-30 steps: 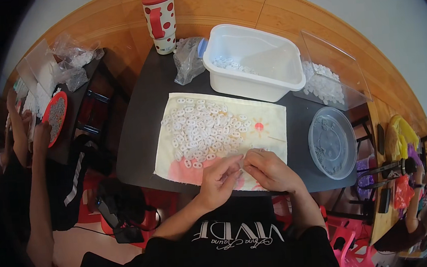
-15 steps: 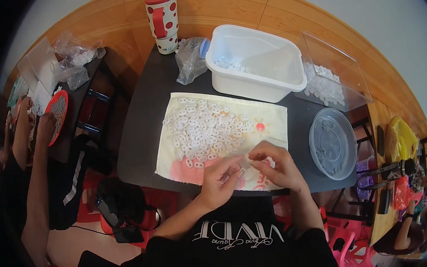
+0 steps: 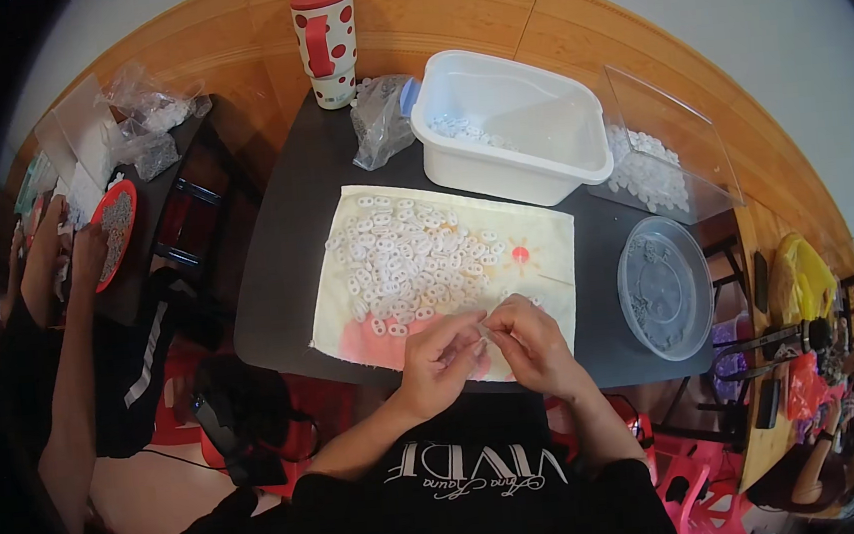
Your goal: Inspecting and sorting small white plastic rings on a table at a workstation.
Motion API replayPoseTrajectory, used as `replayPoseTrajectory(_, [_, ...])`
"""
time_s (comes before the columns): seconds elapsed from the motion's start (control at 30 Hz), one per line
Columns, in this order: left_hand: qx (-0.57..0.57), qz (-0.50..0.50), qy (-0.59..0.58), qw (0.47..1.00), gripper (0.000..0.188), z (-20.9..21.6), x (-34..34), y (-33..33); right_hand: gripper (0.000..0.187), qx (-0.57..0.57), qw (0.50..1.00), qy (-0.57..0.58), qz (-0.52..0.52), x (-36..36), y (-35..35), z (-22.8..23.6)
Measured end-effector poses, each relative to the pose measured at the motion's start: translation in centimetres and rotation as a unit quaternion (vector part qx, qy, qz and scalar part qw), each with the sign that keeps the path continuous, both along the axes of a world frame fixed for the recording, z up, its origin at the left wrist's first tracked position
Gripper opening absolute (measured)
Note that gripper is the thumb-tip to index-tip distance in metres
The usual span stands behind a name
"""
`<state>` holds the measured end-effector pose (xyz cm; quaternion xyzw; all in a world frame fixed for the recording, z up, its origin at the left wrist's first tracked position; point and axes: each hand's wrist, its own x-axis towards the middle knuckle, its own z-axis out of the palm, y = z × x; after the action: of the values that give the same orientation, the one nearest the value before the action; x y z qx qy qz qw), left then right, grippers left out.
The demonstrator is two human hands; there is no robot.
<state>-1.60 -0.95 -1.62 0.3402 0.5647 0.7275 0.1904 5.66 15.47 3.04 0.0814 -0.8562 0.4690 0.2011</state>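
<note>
My left hand (image 3: 438,367) is closed over the front part of a cream cloth (image 3: 358,303), fingers curled and thumb against the fingertips. A small white piece shows at its fingertips, too small to tell its kind. My right hand (image 3: 534,349) meets it there, thumb and index finger pinched together; what they hold is hidden. Behind and to the left of the hands, a spread pile of small white two-holed plastic pieces (image 3: 411,258) covers much of the cloth. A few single pieces lie just beyond my right hand.
A white tub (image 3: 510,175) with small pieces inside stands at the back. Right of it are a clear tray (image 3: 650,174) of white pieces and a round clear container (image 3: 664,288). A dotted tumbler (image 3: 332,59) and plastic bag (image 3: 382,120) stand back left. Another person works at the left over a red-rimmed tray (image 3: 118,231).
My right hand has moved left, and its fingertips now meet those of my left hand. My left hand has stayed in nearly the same place.
</note>
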Motion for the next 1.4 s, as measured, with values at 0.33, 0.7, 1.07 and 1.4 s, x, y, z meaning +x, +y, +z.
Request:
replayPoseTrajectory(0.33, [0.002, 0.045, 0.064, 0.997, 0.035, 0.4, 0.2, 0.1, 0.017, -0.001, 0.999, 0.022, -0.036, 0.1, -1.0, -0.7])
replayPoseTrajectory(0.7, [0.013, 0.048, 0.067, 0.997, 0.032, 0.7, 0.2, 0.1, 0.013, -0.076, 0.994, -0.009, -0.080, 1.0, -1.2, -1.4])
replayPoseTrajectory(1.07, [0.033, 0.079, -0.030, 0.996, 0.016, -0.5, -0.5, 0.0, 0.021, 0.279, 0.958, -0.020, -0.062, -4.1, 2.9, 0.2])
replayPoseTrajectory(1.4, [0.031, 0.042, -0.064, 0.997, 0.013, -0.7, -0.5, -0.2, 0.015, 0.265, 0.960, -0.024, -0.086, -3.8, 5.1, 0.3])
